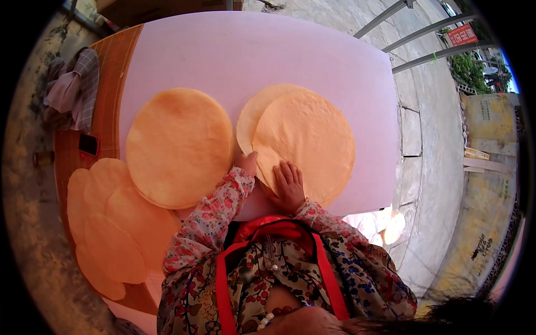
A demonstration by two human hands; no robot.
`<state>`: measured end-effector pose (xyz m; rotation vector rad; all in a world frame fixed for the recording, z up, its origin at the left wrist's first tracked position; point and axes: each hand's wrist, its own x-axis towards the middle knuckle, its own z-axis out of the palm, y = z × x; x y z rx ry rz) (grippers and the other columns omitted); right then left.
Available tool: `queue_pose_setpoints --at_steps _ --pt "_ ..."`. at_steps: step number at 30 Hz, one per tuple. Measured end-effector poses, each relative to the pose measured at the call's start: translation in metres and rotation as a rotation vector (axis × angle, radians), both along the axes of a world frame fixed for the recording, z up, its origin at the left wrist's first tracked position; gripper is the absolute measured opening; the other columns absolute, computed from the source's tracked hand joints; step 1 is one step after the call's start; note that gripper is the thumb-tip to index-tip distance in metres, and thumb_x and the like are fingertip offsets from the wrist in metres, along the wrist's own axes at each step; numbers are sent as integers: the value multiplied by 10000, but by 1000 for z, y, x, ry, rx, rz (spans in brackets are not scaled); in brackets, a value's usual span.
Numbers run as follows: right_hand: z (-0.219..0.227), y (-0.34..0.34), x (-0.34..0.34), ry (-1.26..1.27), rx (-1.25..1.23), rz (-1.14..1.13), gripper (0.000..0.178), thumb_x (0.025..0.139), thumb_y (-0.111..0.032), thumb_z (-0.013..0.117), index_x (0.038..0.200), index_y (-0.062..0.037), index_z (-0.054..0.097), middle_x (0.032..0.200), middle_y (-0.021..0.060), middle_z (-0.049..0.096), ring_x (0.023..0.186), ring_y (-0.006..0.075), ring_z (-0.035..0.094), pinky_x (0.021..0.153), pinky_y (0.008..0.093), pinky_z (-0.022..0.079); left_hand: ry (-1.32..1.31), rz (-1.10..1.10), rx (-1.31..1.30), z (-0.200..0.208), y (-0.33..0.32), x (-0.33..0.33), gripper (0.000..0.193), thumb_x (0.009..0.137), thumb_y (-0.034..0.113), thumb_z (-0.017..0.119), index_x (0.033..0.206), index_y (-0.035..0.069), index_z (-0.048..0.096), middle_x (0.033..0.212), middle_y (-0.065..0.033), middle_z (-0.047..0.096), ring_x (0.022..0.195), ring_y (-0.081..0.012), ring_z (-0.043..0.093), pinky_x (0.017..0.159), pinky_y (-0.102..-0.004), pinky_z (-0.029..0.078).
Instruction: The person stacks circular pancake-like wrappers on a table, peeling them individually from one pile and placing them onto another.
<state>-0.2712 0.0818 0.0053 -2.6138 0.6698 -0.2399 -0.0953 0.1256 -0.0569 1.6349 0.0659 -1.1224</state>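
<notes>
The upper round sheet [312,137], thin, pale orange and slightly wrinkled, lies just to the right of the thick round stack [180,146], the landmark for everything here. Beneath it, shifted toward the stack, a lower round sheet [245,120] shows as a crescent along the left and far sides, its edge very near the stack's right edge. The left hand [247,164] is between the stack and the upper sheet, fingertips at that sheet's near-left edge; whether finger and thumb are closed on the edge I cannot tell. The right hand [287,187], farther right of the stack, rests palm down on the near part of the upper sheet, its fingers stretched out and slightly apart.

To the near left of the stack, close against it, spreads a pile of loose overlapping sheets [120,220] in a deeper orange. The pink tabletop [257,50] extends under the stack and out to its far and right sides. Left of the stack runs an orange-brown mat [111,72], bearing a dark phone [89,144] and, farther off, a bundle of cloth [72,92], partly checked. Well to the right of the stack, beyond the tabletop, are a grey paved floor [430,184] and metal rails [419,39].
</notes>
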Motion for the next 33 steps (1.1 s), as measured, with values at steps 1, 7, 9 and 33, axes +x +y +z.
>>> queue_pose_setpoints --at_steps 1,7,9,33 --pt "0 -2 -6 10 -29 -13 773 684 -345 710 1324 -47 395 1401 185 330 1303 372 298 1056 516 212 63 93 -31 6 -2 -14 365 845 152 538 1160 -33 541 1051 -134 622 930 -228 595 814 -347 456" --pt "32 -65 -85 298 47 123 700 693 -281 706 1314 -120 428 1411 124 345 1318 331 292 1025 566 232 281 233 -296 21 -3 -116 339 858 86 505 1180 -20 493 1077 -109 592 913 -219 600 804 -329 485" --pt "38 -86 -100 348 190 145 682 682 -282 736 1271 -76 460 1379 149 384 1286 347 344 1029 507 278 378 96 -384 33 -1 -130 355 847 66 509 1192 -15 486 1088 -100 590 918 -210 600 819 -319 477" --pt "-53 -141 -54 -735 1621 -536 142 852 -104 547 946 -17 607 884 53 637 798 144 597 721 276 489 -557 49 171 7 -46 -109 480 690 202 722 1058 -27 515 918 -106 581 784 -197 579 736 -313 488"
